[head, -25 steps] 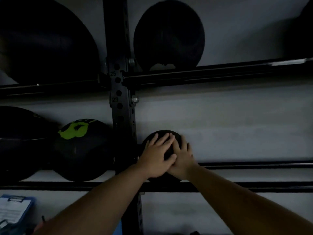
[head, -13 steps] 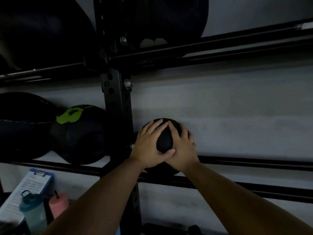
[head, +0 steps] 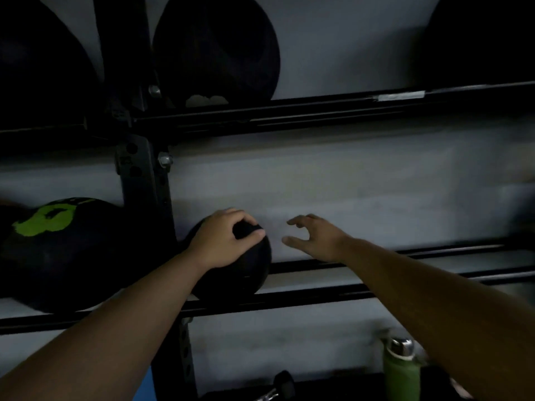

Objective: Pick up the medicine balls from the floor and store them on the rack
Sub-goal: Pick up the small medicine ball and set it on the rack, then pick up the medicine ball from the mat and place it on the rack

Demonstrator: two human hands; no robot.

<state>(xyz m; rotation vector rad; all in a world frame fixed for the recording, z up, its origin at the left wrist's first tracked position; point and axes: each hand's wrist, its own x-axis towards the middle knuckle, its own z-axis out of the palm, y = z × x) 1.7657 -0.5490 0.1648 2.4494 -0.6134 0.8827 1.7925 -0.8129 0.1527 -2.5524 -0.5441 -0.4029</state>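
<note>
Left hand: fingers curled over the top of the small black medicine ball, thumb on its near face, palm down on it, gripping it. Right hand: fingers spread and loosely curved, thumb out, holding nothing, clear of the ball and just to its right, in front of the grey wall.

Ball sits on the two lower rails of the rack, right beside the perforated upright. Both forearms reach in from the bottom edge, bare.

Left of the upright, same level: larger black ball with a green mark, resting on the rails. Another dark ball at the far left edge is barely visible.

Upper rails carry a large black ball right of the upright and another left of it; a dark shape at top right is too dim to identify.

Below the rack: green bottle with metal cap at lower right, dumbbell end near bottom centre. Scene is dim, detail is limited.
</note>
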